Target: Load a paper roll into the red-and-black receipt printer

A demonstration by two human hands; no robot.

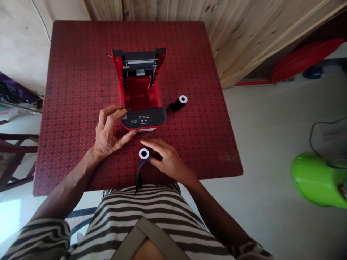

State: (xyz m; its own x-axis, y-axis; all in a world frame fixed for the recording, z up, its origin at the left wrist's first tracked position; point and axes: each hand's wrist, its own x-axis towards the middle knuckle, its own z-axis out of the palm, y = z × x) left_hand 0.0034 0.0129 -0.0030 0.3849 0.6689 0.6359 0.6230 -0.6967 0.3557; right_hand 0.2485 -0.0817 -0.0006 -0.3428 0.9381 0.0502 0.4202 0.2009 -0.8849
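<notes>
A red and black receipt printer stands on the table with its lid raised, and its red paper bay shows no roll inside. My left hand grips the printer's front left corner, fingers on the side and top edge, thumb at the front. Close to the table's near edge is a paper roll with a white end and a dark outer side; a loose dark strip hangs from it. My right hand curves beside this roll, fingers apart, thumb near its side. Whether it touches the roll is hard to tell.
A second dark roll with a white end rests right of the printer. The table has a red patterned cover. To the left is a wooden chair; a green plastic object is on the floor at right. Wooden boards border the far side.
</notes>
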